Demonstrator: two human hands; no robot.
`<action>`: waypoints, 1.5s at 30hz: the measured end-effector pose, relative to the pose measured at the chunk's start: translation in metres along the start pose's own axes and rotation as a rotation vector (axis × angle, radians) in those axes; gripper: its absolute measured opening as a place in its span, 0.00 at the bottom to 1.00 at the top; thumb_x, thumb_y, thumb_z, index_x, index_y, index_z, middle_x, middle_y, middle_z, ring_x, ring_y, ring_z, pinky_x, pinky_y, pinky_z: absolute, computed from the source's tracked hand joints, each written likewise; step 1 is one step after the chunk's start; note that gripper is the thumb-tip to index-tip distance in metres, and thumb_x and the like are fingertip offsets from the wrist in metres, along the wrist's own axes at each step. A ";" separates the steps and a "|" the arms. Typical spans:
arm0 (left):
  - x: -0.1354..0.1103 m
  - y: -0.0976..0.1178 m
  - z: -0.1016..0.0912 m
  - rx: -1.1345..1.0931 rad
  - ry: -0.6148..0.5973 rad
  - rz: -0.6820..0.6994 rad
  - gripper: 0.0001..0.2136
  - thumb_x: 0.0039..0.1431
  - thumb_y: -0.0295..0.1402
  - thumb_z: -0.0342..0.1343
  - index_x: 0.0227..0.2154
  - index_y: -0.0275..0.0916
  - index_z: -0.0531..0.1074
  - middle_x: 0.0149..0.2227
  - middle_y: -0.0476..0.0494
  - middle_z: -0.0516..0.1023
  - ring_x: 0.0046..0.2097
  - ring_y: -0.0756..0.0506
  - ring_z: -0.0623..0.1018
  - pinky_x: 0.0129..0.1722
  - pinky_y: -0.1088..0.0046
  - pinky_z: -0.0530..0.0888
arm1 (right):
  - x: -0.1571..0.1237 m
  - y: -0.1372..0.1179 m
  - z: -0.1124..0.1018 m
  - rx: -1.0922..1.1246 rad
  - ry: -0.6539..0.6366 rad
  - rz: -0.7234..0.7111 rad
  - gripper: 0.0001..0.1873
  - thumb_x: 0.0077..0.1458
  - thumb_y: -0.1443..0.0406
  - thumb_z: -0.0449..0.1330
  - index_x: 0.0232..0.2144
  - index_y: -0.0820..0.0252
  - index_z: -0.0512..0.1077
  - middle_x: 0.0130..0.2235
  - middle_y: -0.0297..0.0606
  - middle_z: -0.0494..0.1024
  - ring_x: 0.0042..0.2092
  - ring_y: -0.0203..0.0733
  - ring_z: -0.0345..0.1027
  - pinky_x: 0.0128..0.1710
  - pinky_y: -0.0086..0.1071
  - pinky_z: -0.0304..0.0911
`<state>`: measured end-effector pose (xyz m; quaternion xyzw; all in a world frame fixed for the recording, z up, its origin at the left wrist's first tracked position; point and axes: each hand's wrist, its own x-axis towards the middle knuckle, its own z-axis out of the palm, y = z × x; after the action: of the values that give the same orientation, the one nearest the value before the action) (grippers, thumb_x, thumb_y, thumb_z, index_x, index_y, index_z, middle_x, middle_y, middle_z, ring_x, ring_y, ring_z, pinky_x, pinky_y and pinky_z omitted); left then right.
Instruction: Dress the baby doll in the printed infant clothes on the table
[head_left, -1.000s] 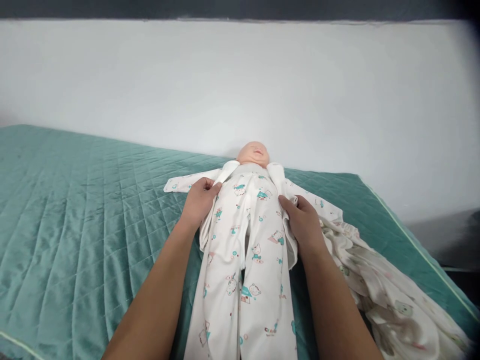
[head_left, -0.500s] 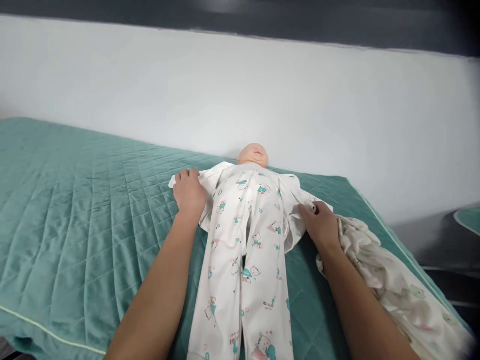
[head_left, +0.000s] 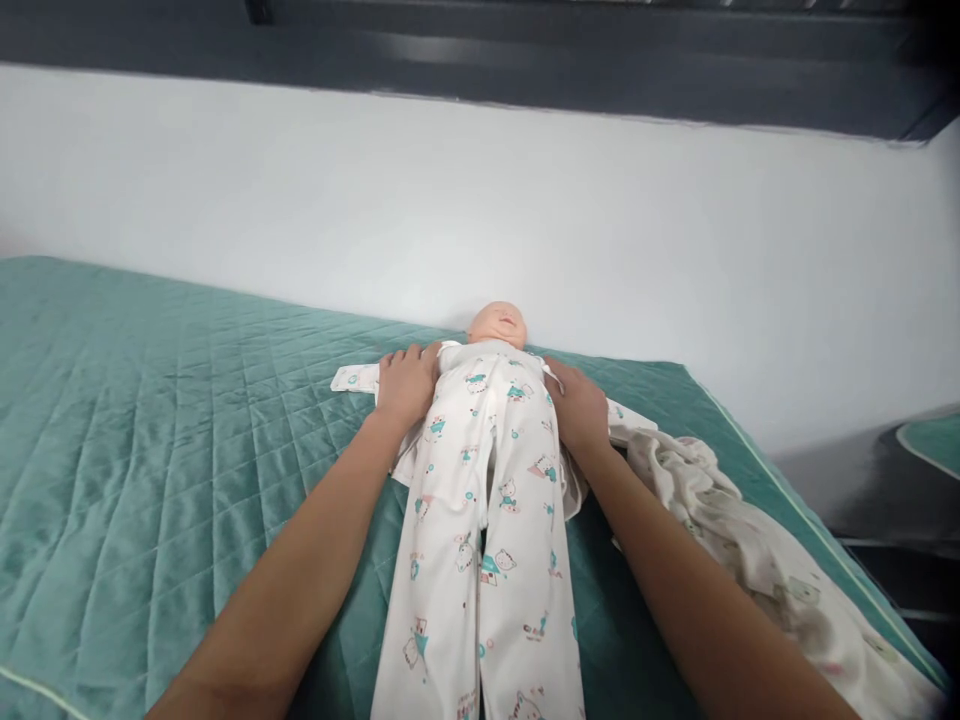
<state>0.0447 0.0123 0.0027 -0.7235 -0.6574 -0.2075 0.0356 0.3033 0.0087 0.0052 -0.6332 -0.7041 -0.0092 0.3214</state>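
Observation:
A doll lies on its back with its head by the wall, and its body is hidden under baby clothes. White printed baby trousers are spread over its front, legs toward me. Beneath them a white baby shirt shows, its sleeves out to both sides. My left hand is closed on the shirt beside the trousers' upper left edge; its thumb is hidden. On the other side, my right hand is closed on white shirt cloth near the doll's shoulder, with a bit of fabric at its fingertips.
A crumpled, patterned white cloth lies to the right, beside my right forearm. The green quilted bed cover spreads beneath everything. Behind the doll stands a white wall, with a dark beam across the top.
Both hands have moved inward from the shirt's sleeves to the sides of the trousers' upper end. More of the left sleeve now shows. The view has tilted slightly upward.

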 end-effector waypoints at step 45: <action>0.004 -0.033 -0.003 -0.210 0.031 -0.274 0.19 0.68 0.34 0.42 0.59 0.45 0.66 0.53 0.40 0.78 0.54 0.39 0.75 0.52 0.62 0.69 | 0.076 -0.179 0.041 -0.579 -0.737 -0.433 0.20 0.55 0.65 0.62 0.50 0.61 0.72 0.47 0.51 0.80 0.47 0.54 0.75 0.42 0.39 0.66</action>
<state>0.0127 0.0198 -0.0006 -0.6237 -0.7238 -0.2893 -0.0587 0.1250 0.0572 0.0788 -0.4971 -0.8541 -0.0465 -0.1458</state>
